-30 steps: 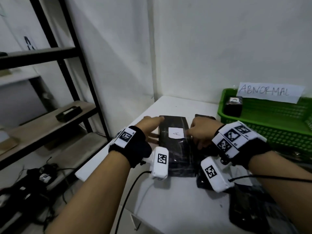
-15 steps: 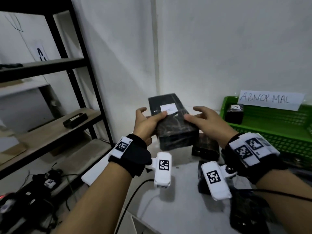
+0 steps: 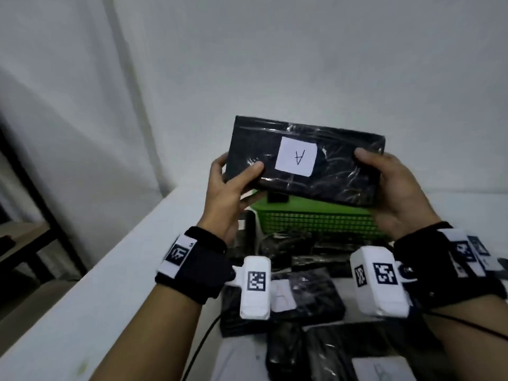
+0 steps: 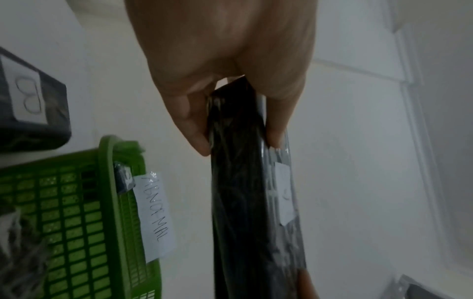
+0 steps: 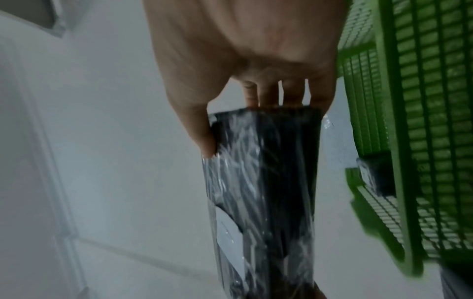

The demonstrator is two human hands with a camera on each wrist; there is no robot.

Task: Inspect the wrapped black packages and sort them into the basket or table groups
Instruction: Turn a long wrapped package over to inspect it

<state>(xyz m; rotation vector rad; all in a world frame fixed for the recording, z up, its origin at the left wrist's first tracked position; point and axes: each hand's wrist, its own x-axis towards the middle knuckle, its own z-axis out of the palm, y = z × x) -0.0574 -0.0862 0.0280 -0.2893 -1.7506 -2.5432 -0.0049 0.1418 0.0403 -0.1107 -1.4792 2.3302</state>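
Observation:
I hold a flat black package (image 3: 338, 171) wrapped in clear film up in front of me, its white label reading "A" upside down. My left hand (image 3: 233, 182) grips its left end, thumb on the front face and fingers behind. My right hand (image 3: 390, 188) grips the right end the same way. In the left wrist view the package (image 4: 243, 202) runs edge-on away from the left hand (image 4: 230, 91). The right wrist view shows the package (image 5: 263, 192) pinched by the right hand (image 5: 245, 91). Below stands the green basket (image 3: 316, 215) labelled "ABNORMAL" (image 4: 157, 218).
Several more black wrapped packages (image 3: 305, 295) lie on the white table (image 3: 110, 284) under my wrists. A small black package (image 5: 379, 174) sits inside the basket. Another package labelled "B" (image 4: 30, 101) shows in the left wrist view. A black shelf frame (image 3: 41, 215) stands at the left.
Both hands lifted the "A" package off the table, raised it and turned it crosswise with its label facing me. My view swung right, away from the shelves.

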